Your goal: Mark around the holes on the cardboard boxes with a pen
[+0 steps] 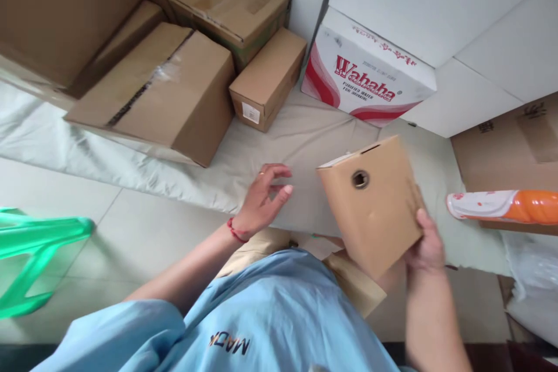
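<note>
My right hand [427, 247] grips the lower right edge of a brown cardboard file box [379, 215]. This box is tilted and has a metal-ringed finger hole near its top, a dark slot at the upper edge and a thin white edge at the upper left. My left hand [267, 195] hangs in the air to the left of it, empty, fingers loosely bent and apart. Behind that hand lies a small brown carton [268, 81] with a white label. A flat tan cardboard piece [355, 285] shows below the file box, near my lap; its far part is hidden.
Larger taped cartons [161, 90] stand on the pale covered surface [244, 157] at the left. A Wahaba-printed white and red carton [370, 72] leans by the white wall. An orange-and-white bottle [505, 206] is at the right, a green plastic stool [43, 235] at the left.
</note>
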`<action>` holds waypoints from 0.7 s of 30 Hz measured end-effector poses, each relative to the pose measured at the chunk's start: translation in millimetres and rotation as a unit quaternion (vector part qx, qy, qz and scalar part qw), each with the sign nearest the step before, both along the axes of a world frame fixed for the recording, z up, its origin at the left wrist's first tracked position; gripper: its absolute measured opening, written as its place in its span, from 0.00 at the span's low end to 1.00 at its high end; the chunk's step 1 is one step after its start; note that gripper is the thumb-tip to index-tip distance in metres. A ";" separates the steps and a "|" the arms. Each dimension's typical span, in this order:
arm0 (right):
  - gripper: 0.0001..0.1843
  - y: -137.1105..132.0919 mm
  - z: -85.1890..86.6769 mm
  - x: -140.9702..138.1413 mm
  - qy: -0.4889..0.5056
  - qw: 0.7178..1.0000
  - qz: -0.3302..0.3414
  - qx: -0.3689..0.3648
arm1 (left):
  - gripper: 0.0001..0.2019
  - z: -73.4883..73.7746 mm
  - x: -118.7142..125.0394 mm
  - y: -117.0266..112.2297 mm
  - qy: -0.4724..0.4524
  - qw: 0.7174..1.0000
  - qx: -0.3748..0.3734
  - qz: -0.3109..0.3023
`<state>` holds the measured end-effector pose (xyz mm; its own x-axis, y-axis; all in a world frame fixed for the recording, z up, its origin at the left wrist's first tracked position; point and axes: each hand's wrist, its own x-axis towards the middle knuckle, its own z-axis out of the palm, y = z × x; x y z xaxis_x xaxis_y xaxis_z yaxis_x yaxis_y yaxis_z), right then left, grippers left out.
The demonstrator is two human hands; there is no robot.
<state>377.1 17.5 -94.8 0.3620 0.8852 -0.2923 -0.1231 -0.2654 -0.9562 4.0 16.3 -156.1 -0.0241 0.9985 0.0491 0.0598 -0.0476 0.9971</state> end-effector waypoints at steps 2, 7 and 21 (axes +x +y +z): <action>0.32 -13.2 -13.4 -34.3 0.015 0.999 0.043 -0.022 | 0.35 12.6 7.6 -6.3 -0.119 0.990 -0.038 -0.071; 0.38 -33.6 5.0 -60.9 -0.165 0.973 0.143 0.078 | 0.37 18.5 -3.1 -10.9 -0.090 0.990 -0.085 -0.073; 0.40 -49.9 7.7 -38.4 -0.276 0.924 0.190 0.187 | 0.22 30.4 -5.4 -34.5 -0.196 0.980 -0.020 -0.007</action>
<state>338.7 -32.4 -87.2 0.0077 0.9807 0.1952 0.4450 0.1714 -0.8790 -1.4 -18.2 -125.6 -0.0203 0.9998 -0.0005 -0.3290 -0.0062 0.9443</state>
